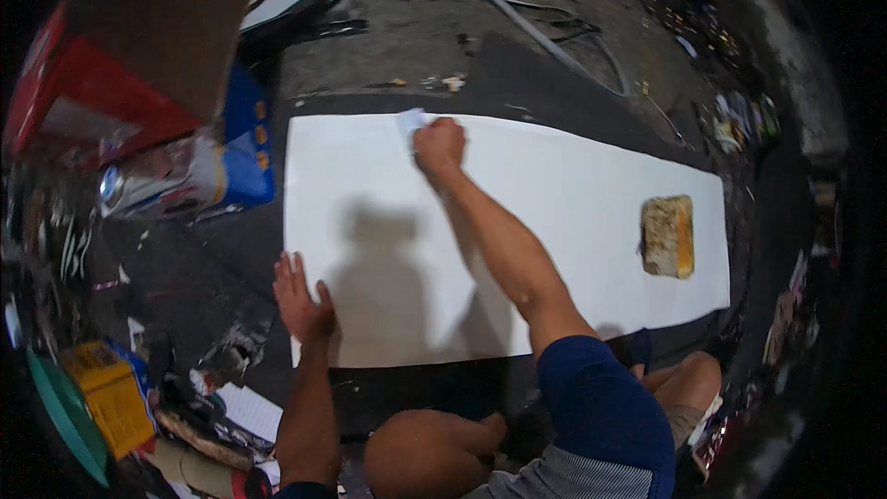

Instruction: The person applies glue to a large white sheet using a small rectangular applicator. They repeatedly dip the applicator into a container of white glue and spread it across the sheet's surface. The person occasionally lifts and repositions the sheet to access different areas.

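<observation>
Right hand (441,144) hid part of pale wad (408,119); cloth or paper, unclear. Right forearm (494,233) covered strip of white sheet (577,212). Lower edge cut off left sleeve (308,492). Scraps (744,122) at far right were blurred, too small to tell.

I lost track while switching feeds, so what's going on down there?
A person's right hand is closed on a small pale scrap, cloth or paper, at the far edge of a large white sheet. The left hand is open, fingers spread, at the sheet's left edge. A brown-and-yellow block sits on the sheet near its right end, touched by neither hand.
</observation>
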A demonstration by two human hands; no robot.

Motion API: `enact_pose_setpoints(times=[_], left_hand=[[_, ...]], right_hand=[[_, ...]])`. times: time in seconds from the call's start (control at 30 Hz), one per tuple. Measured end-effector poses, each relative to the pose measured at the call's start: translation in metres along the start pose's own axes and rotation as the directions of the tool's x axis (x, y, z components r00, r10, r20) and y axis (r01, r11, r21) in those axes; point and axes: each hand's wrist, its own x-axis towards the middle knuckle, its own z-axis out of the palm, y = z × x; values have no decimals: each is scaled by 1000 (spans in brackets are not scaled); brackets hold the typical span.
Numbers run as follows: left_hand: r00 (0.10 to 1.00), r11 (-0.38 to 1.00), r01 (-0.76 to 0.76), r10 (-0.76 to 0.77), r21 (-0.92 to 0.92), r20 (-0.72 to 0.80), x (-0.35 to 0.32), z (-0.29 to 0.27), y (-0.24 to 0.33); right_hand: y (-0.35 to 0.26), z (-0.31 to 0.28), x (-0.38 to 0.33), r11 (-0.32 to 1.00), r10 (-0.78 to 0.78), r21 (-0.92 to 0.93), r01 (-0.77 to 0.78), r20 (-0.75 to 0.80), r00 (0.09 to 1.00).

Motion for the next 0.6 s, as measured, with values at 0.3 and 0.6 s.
enact_pose_setpoints(times=[0.3, 0.6], left_hand=[[997, 996, -49, 53, 71, -60, 0, 6, 2], [991, 992, -101, 107, 79, -78, -7, 1, -3]], right_hand=[[274, -258, 51, 847, 118, -369, -383, -571, 812], [54, -37, -41, 908, -361, 272, 320, 116, 925]])
